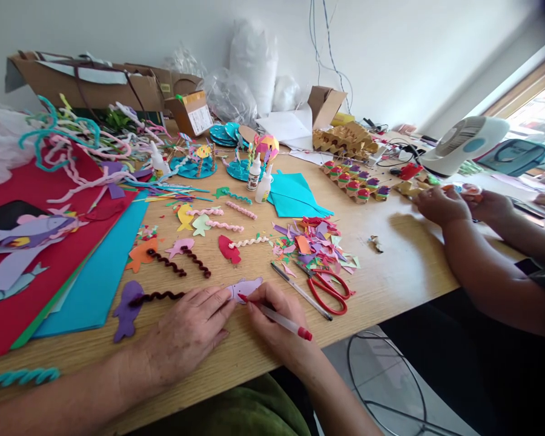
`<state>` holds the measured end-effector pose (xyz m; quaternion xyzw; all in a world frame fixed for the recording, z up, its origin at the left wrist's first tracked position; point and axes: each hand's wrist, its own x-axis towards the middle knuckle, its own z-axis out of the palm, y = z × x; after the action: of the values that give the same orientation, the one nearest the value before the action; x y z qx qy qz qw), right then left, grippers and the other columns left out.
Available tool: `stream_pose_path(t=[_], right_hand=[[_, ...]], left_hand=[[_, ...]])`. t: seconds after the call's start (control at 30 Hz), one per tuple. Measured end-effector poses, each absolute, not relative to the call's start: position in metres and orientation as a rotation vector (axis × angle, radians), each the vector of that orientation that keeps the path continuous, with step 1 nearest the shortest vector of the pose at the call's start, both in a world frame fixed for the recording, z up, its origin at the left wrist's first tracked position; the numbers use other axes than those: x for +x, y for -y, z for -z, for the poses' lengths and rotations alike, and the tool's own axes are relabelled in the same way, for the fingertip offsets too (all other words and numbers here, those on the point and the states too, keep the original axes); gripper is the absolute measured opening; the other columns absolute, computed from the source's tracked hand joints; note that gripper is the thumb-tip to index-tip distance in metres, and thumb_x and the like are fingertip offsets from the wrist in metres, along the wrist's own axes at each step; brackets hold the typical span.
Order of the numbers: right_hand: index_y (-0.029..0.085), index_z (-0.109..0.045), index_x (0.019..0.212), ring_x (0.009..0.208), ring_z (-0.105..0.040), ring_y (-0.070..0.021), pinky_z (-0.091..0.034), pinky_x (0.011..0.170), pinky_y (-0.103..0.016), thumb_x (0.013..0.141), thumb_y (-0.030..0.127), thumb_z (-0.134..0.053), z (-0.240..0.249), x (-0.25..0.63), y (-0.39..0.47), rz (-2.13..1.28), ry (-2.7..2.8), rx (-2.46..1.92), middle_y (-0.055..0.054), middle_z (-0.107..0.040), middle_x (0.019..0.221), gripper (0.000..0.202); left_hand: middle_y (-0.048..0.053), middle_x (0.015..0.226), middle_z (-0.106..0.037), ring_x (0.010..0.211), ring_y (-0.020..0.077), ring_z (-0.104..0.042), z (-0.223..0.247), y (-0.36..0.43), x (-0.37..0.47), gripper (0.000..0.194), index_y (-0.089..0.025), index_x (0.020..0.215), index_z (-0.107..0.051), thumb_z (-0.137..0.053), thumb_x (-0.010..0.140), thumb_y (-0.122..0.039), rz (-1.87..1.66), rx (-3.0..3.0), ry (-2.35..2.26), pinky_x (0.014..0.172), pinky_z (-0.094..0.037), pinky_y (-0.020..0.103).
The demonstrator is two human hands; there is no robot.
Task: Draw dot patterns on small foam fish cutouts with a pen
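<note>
On the wooden table (pixel 163 333) lies a lilac paper fish (pixel 249 286) with drawn marks on it. My left hand (pixel 195 324) rests flat beside it, fingers stretched out and the fingertips at the fish's left end. A red marker pen (pixel 281 321) is gripped in my right hand (pixel 277 309), its tip touching the fish. Left of my left hand is a purple paper fish (pixel 128 309) with a dark brown twisted pipe cleaner (pixel 157 297). Beyond my hands lie a red paper fish (pixel 228 249), a pink one (pixel 180 245) and an orange one (pixel 140 255).
Red-handled scissors (pixel 329 293) and another pen (pixel 302 292) lie right of my right hand, below paper scraps (pixel 318 239). Glue bottles (pixel 263 184) stand farther back. Coloured sheets (pixel 95 272) cover the left side. Another person's arms (pixel 463 242) work at right, near a fan (pixel 463 145).
</note>
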<state>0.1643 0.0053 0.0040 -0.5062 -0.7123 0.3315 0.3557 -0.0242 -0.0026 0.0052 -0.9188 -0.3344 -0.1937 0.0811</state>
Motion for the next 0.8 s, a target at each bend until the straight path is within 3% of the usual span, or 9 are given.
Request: stream_pose_path(t=[0.8], right_hand=[[0.019,-0.056,0.072,0.052,-0.05,-0.0101,-0.037,0.051,-0.02,0.077,0.016,-0.05,-0.0035,0.1648,-0.005,-0.883,1.849,-1.339,0.003,-0.059,0.061,0.009]], left_hand=[[0.01,0.104,-0.066,0.097,0.0224,-0.059,-0.0067,0.0023,-0.0247,0.031,-0.009,0.108,-0.062,-0.04,0.088,-0.01,0.574,-2.712,0.979,0.086,-0.05,0.035]])
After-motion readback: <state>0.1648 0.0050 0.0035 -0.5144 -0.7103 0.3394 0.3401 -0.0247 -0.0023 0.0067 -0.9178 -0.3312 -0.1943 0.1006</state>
